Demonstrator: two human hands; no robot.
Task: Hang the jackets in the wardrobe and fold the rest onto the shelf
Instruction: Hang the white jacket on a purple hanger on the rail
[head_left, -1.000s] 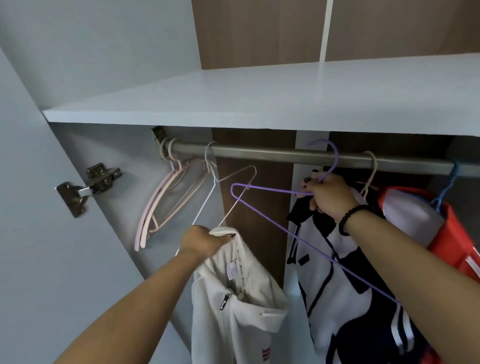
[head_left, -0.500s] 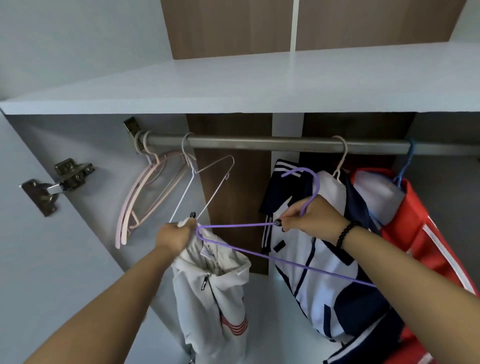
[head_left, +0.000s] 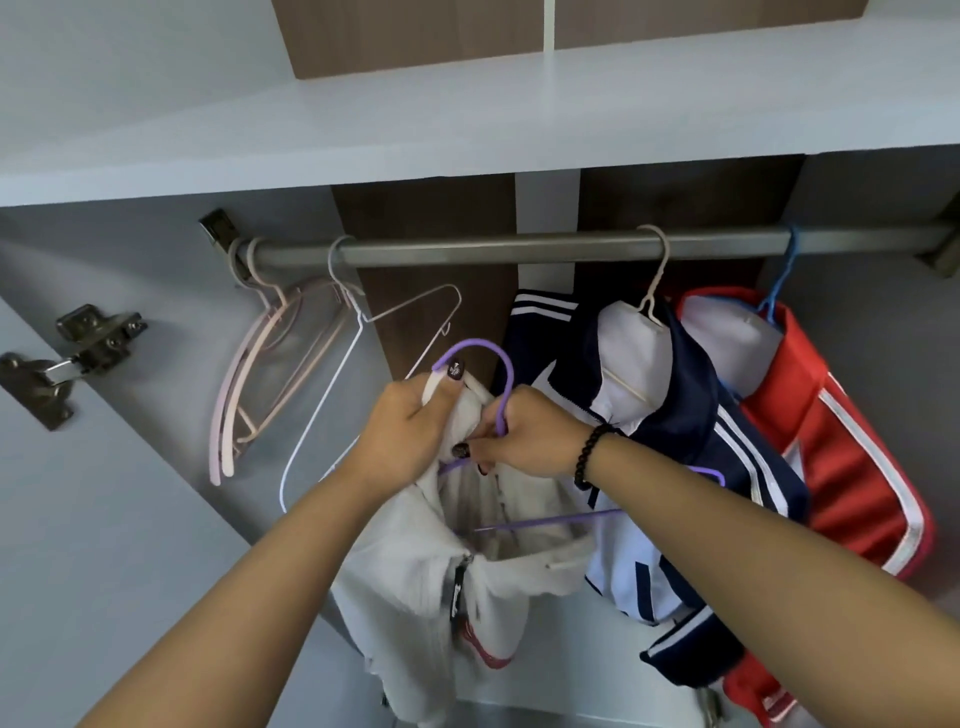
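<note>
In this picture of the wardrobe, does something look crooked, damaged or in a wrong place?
Nothing looks damaged. Only the navy and white jacket sits askew on its beige hanger, slumping to one side. The purple hanger is off the rail, held in the white jacket being hung.

Fleecy white jacket (head_left: 415, 566), matt metal rail (head_left: 519, 250), glossy purple hanger (head_left: 506, 384)

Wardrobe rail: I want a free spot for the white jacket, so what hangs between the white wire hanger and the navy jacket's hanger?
Nothing: in the head view that stretch of rail between white wire hanger and navy jacket's hanger is bare.
</note>
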